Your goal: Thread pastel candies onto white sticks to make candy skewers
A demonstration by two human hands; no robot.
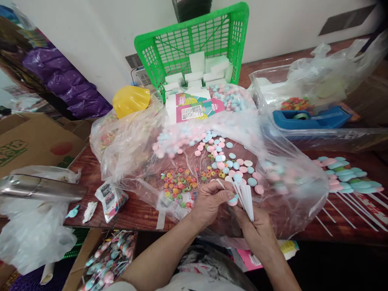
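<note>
My left hand [209, 202] pinches a small round candy disc [233, 199] at its fingertips, pressed against a white stick. My right hand [253, 226] is closed around a bundle of white paper sticks [246, 196], held upright just beside the left. Both hands hover over an open clear plastic bag [281, 190] spread on the wooden table. Loose pink, blue and white candy discs [226, 159] lie on the bag just beyond my hands. Small coloured ring candies [180, 186] lie left of them.
Finished candy sticks [348, 178] lie at the right. A green plastic basket [194, 44] with white foam blocks stands at the back. A blue tape dispenser [312, 118] sits in a clear tray. A cardboard box [33, 141] and a metal tube [39, 188] are at the left.
</note>
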